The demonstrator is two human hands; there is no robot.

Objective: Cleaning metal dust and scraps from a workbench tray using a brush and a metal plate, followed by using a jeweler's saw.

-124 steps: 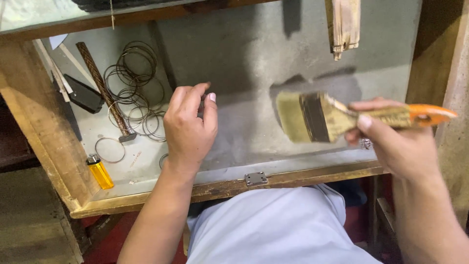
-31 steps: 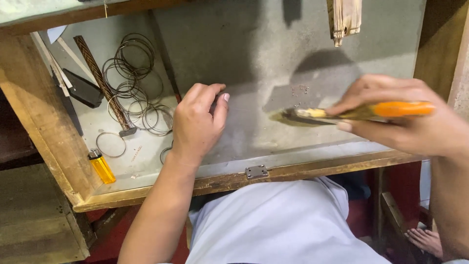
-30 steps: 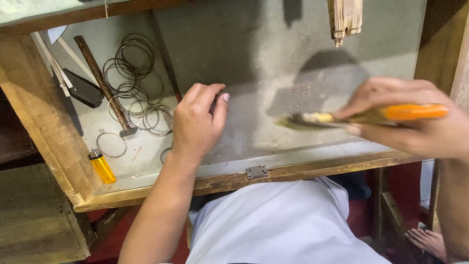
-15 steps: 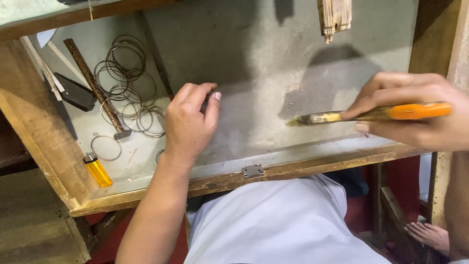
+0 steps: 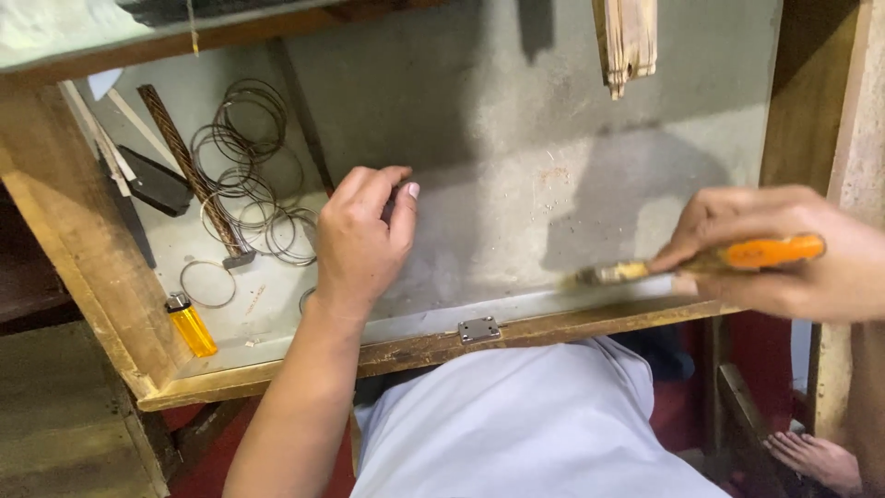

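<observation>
Right hand [image 5: 793,263] grips an orange-handled paintbrush [image 5: 701,263] right of the wire rings [image 5: 249,175]; left hand [image 5: 364,240], fingers curled, rests beside them.

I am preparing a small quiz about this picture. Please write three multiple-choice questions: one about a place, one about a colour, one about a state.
1. Where does the lighter lie?
A. near the tray's left front corner
B. beside the wooden sticks at the top
C. under the brush

2. What colour is the brush handle?
A. blue
B. orange
C. black

3. How is the left hand?
A. gripping the lighter
B. raised well above the tray
C. fingers curled, resting on the grey tray floor

Answers: 1 A, it lies by the wooden rim at the left front. 2 B, orange shows in the right hand. 3 C, it holds nothing visible.
</observation>
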